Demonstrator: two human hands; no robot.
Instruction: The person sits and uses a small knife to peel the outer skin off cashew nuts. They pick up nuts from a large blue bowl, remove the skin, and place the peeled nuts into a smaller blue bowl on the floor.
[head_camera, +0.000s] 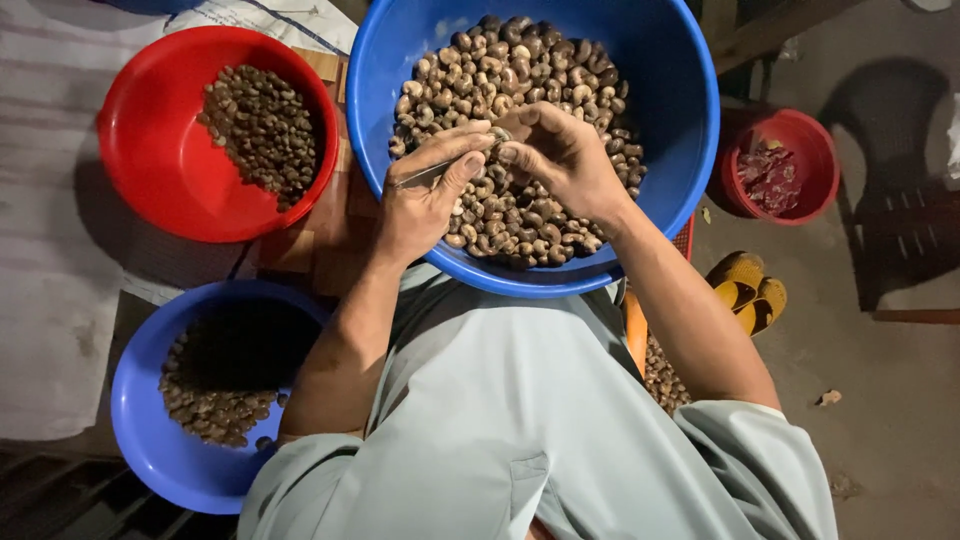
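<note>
- Right now the left hand (425, 195) grips a thin metal tool (432, 172), its fingers closed round the handle and the thumb pressed along it.
- Just beside it, the right hand (560, 155) pinches a single nut (499, 135) between fingertips and thumb, meeting the tip of the tool.
- Both hands hover over a big blue basin (680, 120), which is heaped with pale, curved nuts (520, 80) and rests on the person's lap.
- To the left, a red bowl (150, 150) holds a smaller pile of darker nuts (262, 130).
- Below that, a smaller blue bowl (140, 420) holds more nuts on its bottom.
- Off to the right, on the floor, stands a small red bucket (815, 165) with reddish scraps, well apart from the hands.
- Near the right elbow lie yellow sandals (748, 285).
</note>
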